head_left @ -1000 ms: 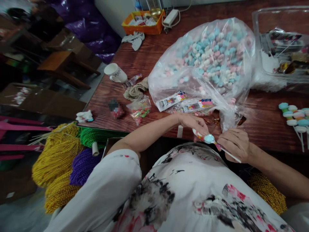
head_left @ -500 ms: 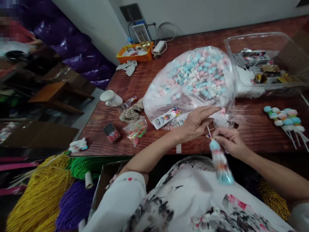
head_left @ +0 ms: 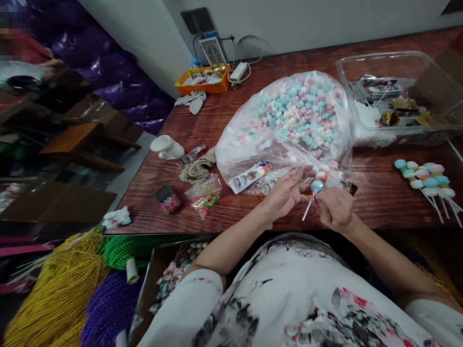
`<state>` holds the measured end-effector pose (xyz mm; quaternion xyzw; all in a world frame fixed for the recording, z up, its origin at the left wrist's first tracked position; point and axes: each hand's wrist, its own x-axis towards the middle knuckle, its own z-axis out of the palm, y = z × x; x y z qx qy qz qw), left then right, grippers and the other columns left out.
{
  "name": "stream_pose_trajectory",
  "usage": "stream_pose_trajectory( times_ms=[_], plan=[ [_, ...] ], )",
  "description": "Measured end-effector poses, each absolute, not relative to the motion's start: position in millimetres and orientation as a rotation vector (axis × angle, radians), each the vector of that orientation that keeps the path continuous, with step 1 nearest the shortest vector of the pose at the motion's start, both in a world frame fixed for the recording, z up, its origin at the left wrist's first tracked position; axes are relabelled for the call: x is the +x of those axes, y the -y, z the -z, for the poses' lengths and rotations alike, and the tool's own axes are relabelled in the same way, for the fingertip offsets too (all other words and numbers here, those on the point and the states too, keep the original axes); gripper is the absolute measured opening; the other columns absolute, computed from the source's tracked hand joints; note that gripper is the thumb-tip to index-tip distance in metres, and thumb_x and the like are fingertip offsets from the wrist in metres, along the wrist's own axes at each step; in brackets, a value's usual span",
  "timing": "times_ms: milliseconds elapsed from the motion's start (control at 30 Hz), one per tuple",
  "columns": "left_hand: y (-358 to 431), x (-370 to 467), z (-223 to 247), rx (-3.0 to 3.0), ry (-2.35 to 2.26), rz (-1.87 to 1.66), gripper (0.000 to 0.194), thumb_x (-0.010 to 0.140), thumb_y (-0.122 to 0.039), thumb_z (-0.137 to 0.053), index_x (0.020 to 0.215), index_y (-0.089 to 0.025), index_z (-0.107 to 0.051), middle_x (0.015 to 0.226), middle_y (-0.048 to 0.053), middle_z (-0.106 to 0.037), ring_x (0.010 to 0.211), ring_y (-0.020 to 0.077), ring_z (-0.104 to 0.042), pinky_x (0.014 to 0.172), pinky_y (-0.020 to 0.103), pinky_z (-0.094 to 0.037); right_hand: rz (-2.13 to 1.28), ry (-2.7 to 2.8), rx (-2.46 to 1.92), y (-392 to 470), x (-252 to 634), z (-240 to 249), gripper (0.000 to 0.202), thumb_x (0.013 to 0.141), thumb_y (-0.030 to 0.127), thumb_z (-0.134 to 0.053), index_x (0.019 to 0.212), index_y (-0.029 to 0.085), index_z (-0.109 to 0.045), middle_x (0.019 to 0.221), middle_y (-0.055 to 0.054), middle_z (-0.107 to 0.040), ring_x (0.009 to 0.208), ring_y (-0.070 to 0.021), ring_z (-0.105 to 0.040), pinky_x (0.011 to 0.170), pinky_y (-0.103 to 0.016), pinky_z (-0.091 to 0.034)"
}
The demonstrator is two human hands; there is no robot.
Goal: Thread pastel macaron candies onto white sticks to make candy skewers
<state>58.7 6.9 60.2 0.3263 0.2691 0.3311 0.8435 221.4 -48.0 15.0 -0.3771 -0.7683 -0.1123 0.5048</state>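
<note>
A wrapped marshmallow skewer (head_left: 317,185) in blue, white, pink and orange points away from me over the table, its white stick (head_left: 306,210) toward me. Around the wrapper's neck is a small yellow and pink tie (head_left: 310,197). My right hand (head_left: 336,207) is closed, thumb and fingers pinching at that neck. From the other side my left hand (head_left: 285,193) pinches the tie's end, its upper fingers stretched forward; the exact contact is partly hidden. Just beyond both hands lies a big clear bag of marshmallows (head_left: 300,111).
Finished marshmallow skewers (head_left: 428,179) lie at the right, below a clear plastic bin (head_left: 398,126). Printed wrappers (head_left: 249,177), a small candy bag (head_left: 205,195), a cloth (head_left: 197,166) and a mug (head_left: 167,147) are on the left. An open box (head_left: 144,299) of wrapped skewers stands below the table edge.
The skewer has swung from hanging toward my lap to pointing away over the table, its stick now toward me. My right hand has turned over and moved slightly left.
</note>
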Motion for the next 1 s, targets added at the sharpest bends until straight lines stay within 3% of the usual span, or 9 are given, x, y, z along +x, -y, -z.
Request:
stream_pose_trajectory(
  times_ms=[100, 267, 433, 533, 633, 733, 900, 1000],
  plan=[
    [-7.9, 67.5, -63.2, 0.657, -0.576, -0.828, 0.058, 0.080, -0.041, -0.076, 0.132, -0.033, -0.054, 0.109, 0.001, -0.069, 0.090, 0.0154, -0.067, 0.077, 0.028, -0.053, 0.244, 1.851, -1.048, 46.9, 223.8, -7.7, 0.018, 0.085, 0.007, -0.046, 0.090, 0.019, -0.059, 0.071, -0.004, -0.061, 0.065, -0.0176, -0.056, 0.063, -0.031, -0.041],
    [-11.3, 78.7, -58.5, 0.690, -0.529, -0.728, 0.057, 0.084, -0.062, -0.063, 0.125, -0.023, -0.061, 0.093, 0.006, -0.073, 0.087, 0.0196, -0.068, 0.073, 0.029, -0.051, 0.343, 1.856, -1.217, 47.5, 240.4, -2.5, 0.015, 0.082, 0.007, -0.048, 0.082, 0.019, -0.057, 0.066, -0.004, -0.057, 0.061, -0.0181, -0.050, 0.060, -0.032, -0.035],
    [-5.2, 89.7, -52.6, 0.833, -0.619, -0.712, 0.049, 0.067, -0.034, -0.086, 0.111, -0.020, -0.069, 0.104, 0.005, -0.072, 0.094, 0.0154, -0.065, 0.085, 0.028, -0.050, 0.267, 1.716, -1.326, 52.5, 257.5, -7.3, 0.017, 0.085, 0.008, -0.047, 0.085, 0.019, -0.060, 0.070, -0.004, -0.062, 0.065, -0.0172, -0.055, 0.064, -0.030, -0.039],
    [1.1, 103.7, -43.0, 0.979, -0.618, -0.634, 0.049, 0.063, -0.028, -0.088, 0.108, -0.019, -0.072, 0.101, 0.003, -0.071, 0.092, 0.0135, -0.063, 0.089, 0.028, -0.048, 0.163, 1.555, -1.344, 57.0, 261.8, -12.6, 0.013, 0.088, 0.015, -0.050, 0.081, 0.021, -0.060, 0.070, -0.002, -0.062, 0.064, -0.0159, -0.056, 0.063, -0.029, -0.041],
    [3.7, 118.1, -33.8, 1.221, -0.632, -0.659, 0.032, 0.068, -0.028, -0.082, 0.098, -0.018, -0.076, 0.093, 0.002, -0.069, 0.087, 0.0136, -0.061, 0.088, 0.028, -0.047, -0.169, 1.261, -1.355, 62.7, 263.4, -13.4, 0.012, 0.088, 0.025, -0.056, 0.078, 0.021, -0.061, 0.068, 0.000, -0.061, 0.062, -0.0140, -0.055, 0.061, -0.027, -0.043],
    [2.2, 127.4, -29.0, 1.547, -0.629, -0.728, 0.019, 0.073, -0.023, -0.074, 0.092, -0.019, -0.077, 0.088, 0.004, -0.068, 0.086, 0.0156, -0.060, 0.086, 0.028, -0.047, -0.699, 0.907, -1.236, 68.6, 267.6, -11.2, 0.019, 0.082, 0.033, -0.063, 0.069, 0.019, -0.056, 0.056, 0.003, -0.049, 0.049, -0.0093, -0.041, 0.048, -0.023, -0.034],
    [5.4, 129.6, -24.8, 1.721, -0.566, -0.666, 0.034, 0.074, -0.015, -0.066, 0.106, -0.020, -0.076, 0.088, 0.005, -0.067, 0.084, 0.0166, -0.060, 0.083, 0.029, -0.047, -1.337, 0.601, -1.045, 75.5, 277.8, -5.5, 0.031, 0.064, 0.036, -0.076, 0.065, 0.018, -0.051, 0.048, 0.007, -0.041, 0.038, -0.0032, -0.021, 0.038, -0.019, -0.016],
    [15.7, 110.3, -27.9, 1.559, -0.597, -0.585, 0.034, 0.072, -0.015, -0.069, 0.105, -0.019, -0.077, 0.087, 0.003, -0.065, 0.079, 0.0141, -0.059, 0.078, 0.026, -0.048, -1.456, 0.596, -1.070, 86.4, 270.1, -2.1, 0.026, 0.068, 0.035, -0.076, 0.068, 0.018, -0.056, 0.048, 0.007, -0.040, 0.038, -0.0033, -0.022, 0.038, -0.019, -0.016]
  ],
)
